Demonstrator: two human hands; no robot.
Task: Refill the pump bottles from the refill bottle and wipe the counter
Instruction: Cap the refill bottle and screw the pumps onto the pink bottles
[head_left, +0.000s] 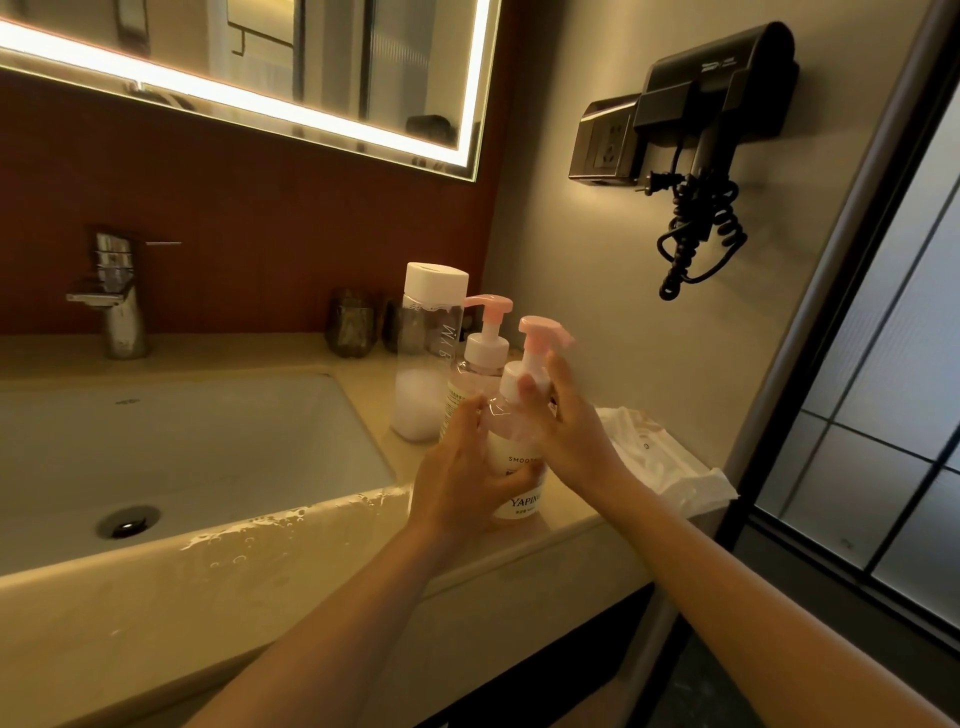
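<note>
Plastic, smooth and light, probably slippery when wet: near pump bottle (514, 452), standing on counter (561, 519) beside sink (234, 431). Left hand (457, 478) wrapped round body, right hand (566, 415) pinching white collar. Best steadied low, twisted at collar.

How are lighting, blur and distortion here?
Head view: dim, warm light; mirror's white light strip blown out; the pink head of the near pump bottle is motion-blurred; wet glare on the beige sink rim; wide-angle bowing of the dark door frame.
</note>
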